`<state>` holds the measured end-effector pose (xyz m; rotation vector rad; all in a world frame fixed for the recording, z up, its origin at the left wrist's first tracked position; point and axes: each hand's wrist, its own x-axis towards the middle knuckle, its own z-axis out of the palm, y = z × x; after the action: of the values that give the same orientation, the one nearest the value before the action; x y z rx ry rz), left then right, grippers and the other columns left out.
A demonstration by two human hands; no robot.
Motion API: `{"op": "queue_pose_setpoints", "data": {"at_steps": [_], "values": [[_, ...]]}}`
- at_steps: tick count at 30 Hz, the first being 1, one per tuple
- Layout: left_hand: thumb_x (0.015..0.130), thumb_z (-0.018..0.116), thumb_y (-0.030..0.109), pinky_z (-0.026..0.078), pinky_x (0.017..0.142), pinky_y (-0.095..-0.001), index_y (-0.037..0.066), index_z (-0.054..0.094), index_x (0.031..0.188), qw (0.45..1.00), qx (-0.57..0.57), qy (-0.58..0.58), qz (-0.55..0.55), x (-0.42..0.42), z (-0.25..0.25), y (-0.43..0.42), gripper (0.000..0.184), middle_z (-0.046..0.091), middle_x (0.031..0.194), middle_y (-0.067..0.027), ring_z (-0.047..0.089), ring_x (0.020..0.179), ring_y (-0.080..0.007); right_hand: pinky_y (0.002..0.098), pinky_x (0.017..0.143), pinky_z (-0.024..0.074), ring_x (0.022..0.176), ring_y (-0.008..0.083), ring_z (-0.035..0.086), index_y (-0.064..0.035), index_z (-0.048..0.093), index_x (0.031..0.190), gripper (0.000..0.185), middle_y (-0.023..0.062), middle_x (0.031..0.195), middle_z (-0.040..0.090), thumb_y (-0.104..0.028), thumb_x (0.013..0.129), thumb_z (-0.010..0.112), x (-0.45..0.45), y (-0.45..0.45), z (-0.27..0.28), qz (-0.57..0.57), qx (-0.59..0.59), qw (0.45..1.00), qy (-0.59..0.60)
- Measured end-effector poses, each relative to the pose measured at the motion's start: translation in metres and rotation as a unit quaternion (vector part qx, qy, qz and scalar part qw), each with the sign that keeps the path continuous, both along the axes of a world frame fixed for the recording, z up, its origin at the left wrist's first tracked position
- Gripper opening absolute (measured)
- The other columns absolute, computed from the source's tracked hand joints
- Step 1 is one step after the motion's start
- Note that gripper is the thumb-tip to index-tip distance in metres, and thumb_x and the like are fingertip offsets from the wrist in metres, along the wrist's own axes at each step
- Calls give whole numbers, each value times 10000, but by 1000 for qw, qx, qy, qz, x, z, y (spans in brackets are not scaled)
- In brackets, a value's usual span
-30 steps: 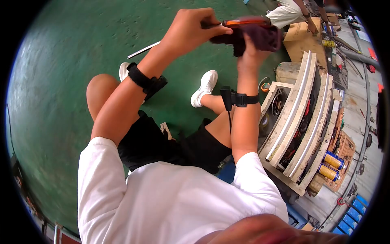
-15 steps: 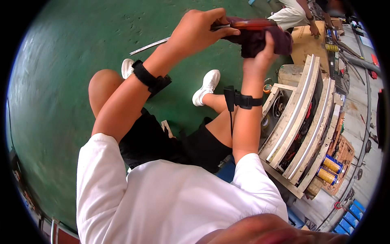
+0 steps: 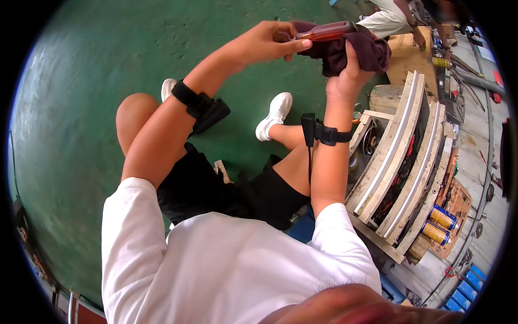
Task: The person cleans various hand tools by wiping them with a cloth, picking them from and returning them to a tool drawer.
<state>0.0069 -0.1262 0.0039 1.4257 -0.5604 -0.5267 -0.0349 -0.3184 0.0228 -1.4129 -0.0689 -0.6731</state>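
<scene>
A tool with a translucent red-orange handle point(image 3: 328, 31) lies across the top of the view. My left hand point(image 3: 272, 40) is closed on its left end, thumb and fingers pinching near where the handle stops. The tool's shaft is not visible now. Against the handle's right part and underside, my right hand point(image 3: 348, 78) grips a bunched dark maroon cloth point(image 3: 335, 56); its thumb points up and the other fingers are mostly hidden by the cloth.
A cream metal frame or cabinet point(image 3: 399, 156) with open slots stands at the right. Beyond it are a cardboard box point(image 3: 402, 59), two yellow-blue cans point(image 3: 442, 217), blue bins point(image 3: 467, 289) and a grey surface with cables. Another person's leg point(image 3: 386, 19) shows at the top right.
Both hands have shifted slightly right since a second ago. The left forearm has swung, and the long metal shaft seen behind it earlier no longer shows. The handle now tilts up to the right.
</scene>
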Motion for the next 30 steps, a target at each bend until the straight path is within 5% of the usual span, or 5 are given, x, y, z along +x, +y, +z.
{"op": "queue_pose_setpoints", "data": {"at_steps": [12, 15, 21, 26, 30], "values": [[963, 631, 469, 454, 620, -323, 37, 652, 982, 944, 293, -138, 62, 9, 29, 17, 433, 601, 774, -74, 565, 673, -179, 286, 977, 438, 1041, 143, 562, 5, 517, 1249, 612, 47, 1139, 579, -27, 720, 822, -9, -8, -2, 38, -59, 998, 8], [823, 781, 409, 491, 585, -413, 46, 727, 812, 947, 267, -125, 125, 6, 52, 26, 368, 642, 707, -145, 629, 642, -320, 283, 946, 457, 989, 138, 584, -2, 536, 1204, 561, 38, 1094, 600, -40, 724, 824, -10, 4, 6, 35, -90, 995, -4], [794, 776, 487, 433, 768, -422, 85, 739, 802, 857, 245, -389, 232, 5, 33, 28, 404, 649, 740, -80, 605, 826, -282, 287, 910, 483, 954, 142, 610, -18, 575, 1150, 413, 37, 1051, 633, -38, 794, 783, -5, 4, -4, 25, -24, 999, 27], [745, 810, 476, 368, 801, -403, 118, 704, 799, 802, 232, -478, 272, 10, 34, 35, 378, 639, 741, -33, 578, 861, -245, 358, 1000, 497, 1116, 221, 631, -34, 554, 1307, 358, 98, 1218, 642, -188, 984, 573, -7, -1, -13, 193, 273, 912, 238], [734, 838, 437, 402, 717, -392, 79, 698, 786, 812, 188, -490, 257, 14, 42, 46, 388, 652, 714, -45, 585, 734, -272, 406, 1073, 452, 1213, 247, 589, -49, 493, 1397, 440, 120, 1318, 600, -245, 1005, 528, -12, 8, -17, 189, 220, 946, 146]]}}
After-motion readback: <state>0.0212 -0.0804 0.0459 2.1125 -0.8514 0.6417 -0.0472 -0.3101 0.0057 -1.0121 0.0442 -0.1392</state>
